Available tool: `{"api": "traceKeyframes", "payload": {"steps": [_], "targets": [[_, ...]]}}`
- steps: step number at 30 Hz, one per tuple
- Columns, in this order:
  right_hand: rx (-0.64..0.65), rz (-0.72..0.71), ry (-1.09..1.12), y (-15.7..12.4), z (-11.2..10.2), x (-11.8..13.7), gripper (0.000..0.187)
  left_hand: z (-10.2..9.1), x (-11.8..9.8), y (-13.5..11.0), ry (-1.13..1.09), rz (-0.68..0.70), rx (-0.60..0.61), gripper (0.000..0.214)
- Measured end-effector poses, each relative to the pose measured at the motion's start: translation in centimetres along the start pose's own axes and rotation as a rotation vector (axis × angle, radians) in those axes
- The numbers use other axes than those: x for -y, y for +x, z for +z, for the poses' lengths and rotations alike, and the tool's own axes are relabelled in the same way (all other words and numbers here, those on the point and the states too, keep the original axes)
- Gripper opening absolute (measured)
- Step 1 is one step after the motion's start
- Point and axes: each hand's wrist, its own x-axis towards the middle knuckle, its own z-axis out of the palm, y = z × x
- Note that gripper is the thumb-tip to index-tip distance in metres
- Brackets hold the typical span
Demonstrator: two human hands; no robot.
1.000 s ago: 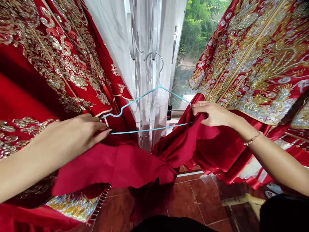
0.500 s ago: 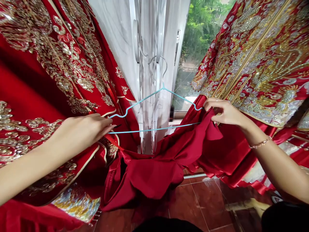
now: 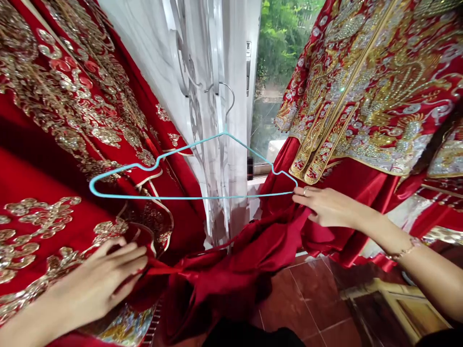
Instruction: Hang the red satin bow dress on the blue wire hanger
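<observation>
Left hand: the left hand (image 3: 97, 282) is clenching a fold of the red satin skirt (image 3: 217, 284), near and low.
Right hand: the right hand (image 3: 329, 207) is pinching the same satin, just beneath the hanger's right corner.
Hanger: a light-blue wire hanger (image 3: 188, 197) is hanging far ahead, in front of a sheer white curtain (image 3: 235, 144).
Around: a gold-embroidered red robe (image 3: 61, 82) is hanging left, a beaded red jacket (image 3: 372, 82) right.
</observation>
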Motion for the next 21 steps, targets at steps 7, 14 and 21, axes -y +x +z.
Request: {"api": "traceKeyframes", "payload": {"steps": [7, 14, 21], "targets": [[0.461, -0.008, 0.343, -1.0, 6.0, 3.9, 0.071, 4.7, -4.1, 0.8, -0.093, 0.100, 0.329, 0.053], [0.487, -0.071, 0.581, -1.9, 9.6, 4.9, 0.025, 5.7, -5.0, 1.8, -0.098, 0.190, 0.279, 0.035], [0.471, -0.188, 0.665, -2.6, 11.7, 7.7, 0.032, 5.3, -6.1, 1.2, 0.053, 0.324, 0.221, 0.027]]}}
